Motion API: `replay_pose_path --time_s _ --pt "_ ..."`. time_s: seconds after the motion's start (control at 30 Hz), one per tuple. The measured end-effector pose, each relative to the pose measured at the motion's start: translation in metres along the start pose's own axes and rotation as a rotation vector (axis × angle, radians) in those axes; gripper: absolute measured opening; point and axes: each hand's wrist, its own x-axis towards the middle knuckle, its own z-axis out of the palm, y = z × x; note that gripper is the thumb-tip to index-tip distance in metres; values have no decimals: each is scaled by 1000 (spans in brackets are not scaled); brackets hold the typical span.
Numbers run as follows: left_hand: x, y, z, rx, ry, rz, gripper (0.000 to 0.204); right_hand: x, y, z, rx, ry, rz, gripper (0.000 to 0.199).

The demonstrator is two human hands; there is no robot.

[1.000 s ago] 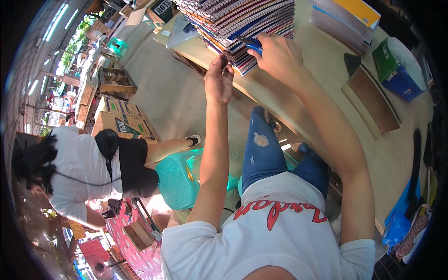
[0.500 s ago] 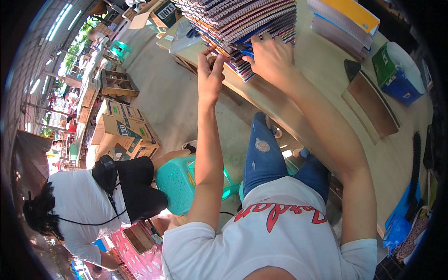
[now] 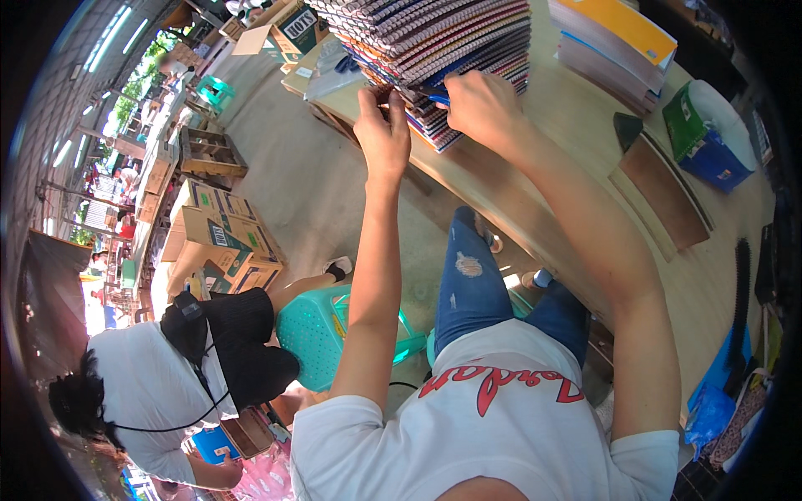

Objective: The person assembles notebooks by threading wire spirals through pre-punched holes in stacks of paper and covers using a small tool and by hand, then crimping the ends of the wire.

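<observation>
A tall stack of spiral-bound notebooks (image 3: 443, 42) stands at the table's near edge, coil edges turned toward me. My right hand (image 3: 486, 107) is closed around small blue-handled pliers (image 3: 437, 98), whose dark jaws point left at the stack's corner. Close by, my left hand (image 3: 384, 134) has thumb and fingers pinched at that same corner, by the end of a coil. What sits between those fingertips is too small to make out.
On the table (image 3: 576, 167) are a pile of paper blocks (image 3: 614, 50), a green-and-blue bin (image 3: 710, 138), a brown board piece (image 3: 664, 192) and a black brush (image 3: 740, 292). To my left, a co-worker (image 3: 150, 392) bends beside a green stool (image 3: 313, 334). Cartons (image 3: 225, 238) stand beyond.
My left hand has turned and shifted slightly right at the stack's corner. The right hand and pliers have moved a little left and down. The co-worker now handles a blue item.
</observation>
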Motion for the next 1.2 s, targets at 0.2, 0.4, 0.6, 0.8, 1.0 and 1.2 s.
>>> replay_pose_path --time_s 0.2,0.4,0.6,0.8,1.0,1.2 --pt "-1 -7 -3 23 22 68 17 -12 -11 -13 24 50 72 38" --pt "-1 -3 -2 21 9 60 18 -7 -21 -11 -52 76 59 41" --pt "-1 -2 -2 22 3 39 18 4 -13 -8 18 14 29 33" --pt "-1 -5 -2 -35 40 33 19 3 -10 -14 32 -28 42 30" --pt "4 4 -10 -51 -16 7 21 -10 -12 -28 -35 73 103 44" --pt "10 2 -8 -105 -4 -2 22 -1 -17 -23 -41 58 66 43"
